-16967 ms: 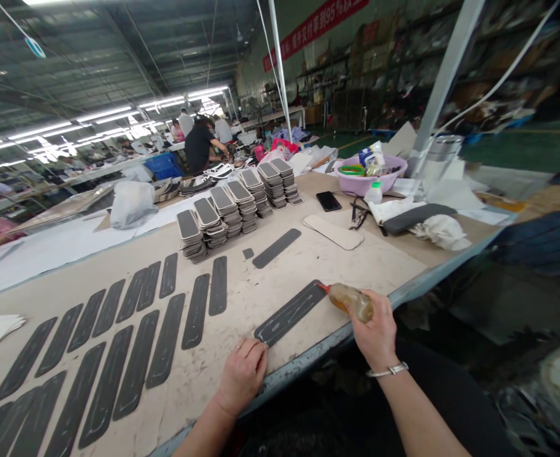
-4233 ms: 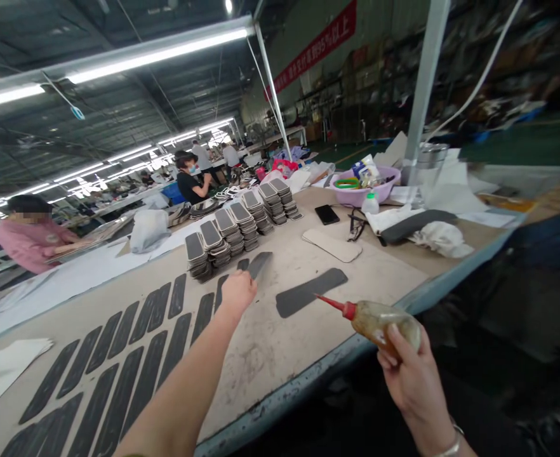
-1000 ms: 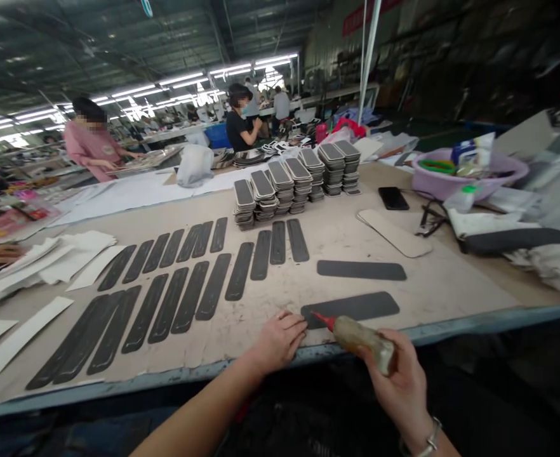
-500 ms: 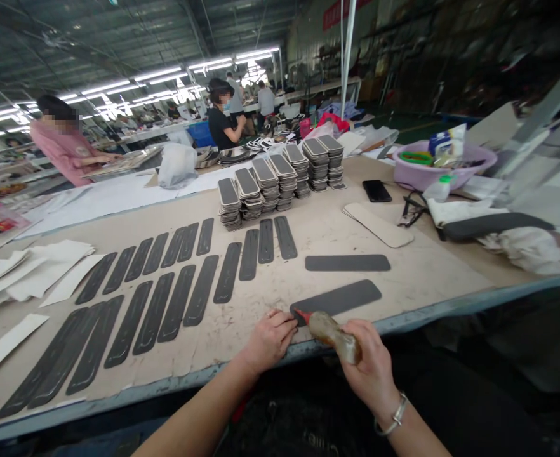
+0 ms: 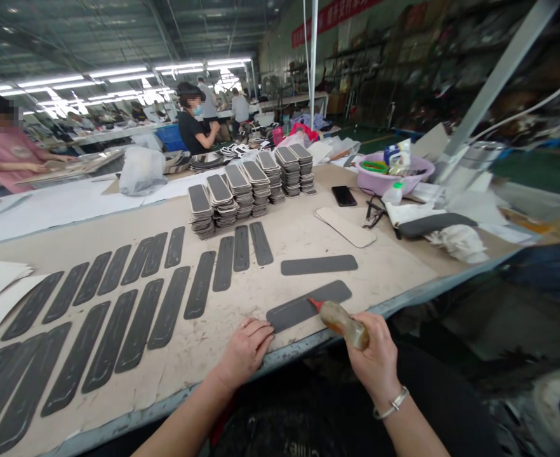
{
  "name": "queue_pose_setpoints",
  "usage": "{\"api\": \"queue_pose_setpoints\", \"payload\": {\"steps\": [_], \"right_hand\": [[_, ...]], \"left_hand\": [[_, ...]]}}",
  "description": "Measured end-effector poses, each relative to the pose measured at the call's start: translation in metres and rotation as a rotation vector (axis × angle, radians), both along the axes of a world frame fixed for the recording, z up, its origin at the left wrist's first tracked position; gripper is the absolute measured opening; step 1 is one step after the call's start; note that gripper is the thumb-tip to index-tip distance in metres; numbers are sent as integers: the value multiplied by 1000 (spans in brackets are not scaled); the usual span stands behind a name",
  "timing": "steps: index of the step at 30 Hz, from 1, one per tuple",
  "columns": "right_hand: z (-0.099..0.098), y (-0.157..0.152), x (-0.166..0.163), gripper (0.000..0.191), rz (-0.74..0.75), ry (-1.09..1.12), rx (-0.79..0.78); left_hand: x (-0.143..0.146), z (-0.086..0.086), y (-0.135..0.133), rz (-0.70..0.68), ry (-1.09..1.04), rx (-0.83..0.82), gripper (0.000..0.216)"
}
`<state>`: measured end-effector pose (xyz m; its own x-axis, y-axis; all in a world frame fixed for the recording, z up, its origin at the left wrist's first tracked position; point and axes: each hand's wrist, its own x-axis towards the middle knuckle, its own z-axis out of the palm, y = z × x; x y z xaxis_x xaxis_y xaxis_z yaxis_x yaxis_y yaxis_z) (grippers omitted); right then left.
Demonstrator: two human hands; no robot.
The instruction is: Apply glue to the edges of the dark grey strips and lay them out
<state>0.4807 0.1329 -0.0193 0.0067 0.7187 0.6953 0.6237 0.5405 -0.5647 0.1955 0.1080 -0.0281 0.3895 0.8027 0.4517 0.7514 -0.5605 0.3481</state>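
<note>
A long dark grey strip (image 5: 308,306) lies near the front edge of the worktable (image 5: 308,235). My left hand (image 5: 245,350) rests on the table with fingers curled, fingertips pressing the strip's left end. My right hand (image 5: 376,360) grips a squeeze bottle of amber glue (image 5: 344,322); its red nozzle touches the strip about midway. Another bare dark strip (image 5: 319,264) lies just behind it.
Rows of dark strips (image 5: 118,304) cover the table's left. Stacks of padded pieces (image 5: 249,187) stand behind, with a phone (image 5: 343,195), a beige piece (image 5: 346,226) and a pink basin (image 5: 389,172) at right. Other people (image 5: 192,124) work at far tables.
My view has swung right. The bottle's nozzle has travelled from the strip's left end toward its middle. My left hand stays on the strip's left end.
</note>
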Motion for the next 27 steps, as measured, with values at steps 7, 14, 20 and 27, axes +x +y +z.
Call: {"api": "queue_pose_setpoints", "payload": {"steps": [7, 14, 20, 27], "right_hand": [[5, 13, 22, 21, -239, -76, 42], [4, 18, 31, 22, -382, -144, 81], [6, 7, 18, 31, -313, -49, 69], [4, -9, -27, 26, 159, 86, -41]], "left_hand": [[-2, -3, 1, -13, 11, 8, 18], [-2, -4, 1, -7, 5, 6, 19], [0, -1, 0, 5, -14, 12, 18], [3, 0, 1, 12, -5, 0, 17]]}}
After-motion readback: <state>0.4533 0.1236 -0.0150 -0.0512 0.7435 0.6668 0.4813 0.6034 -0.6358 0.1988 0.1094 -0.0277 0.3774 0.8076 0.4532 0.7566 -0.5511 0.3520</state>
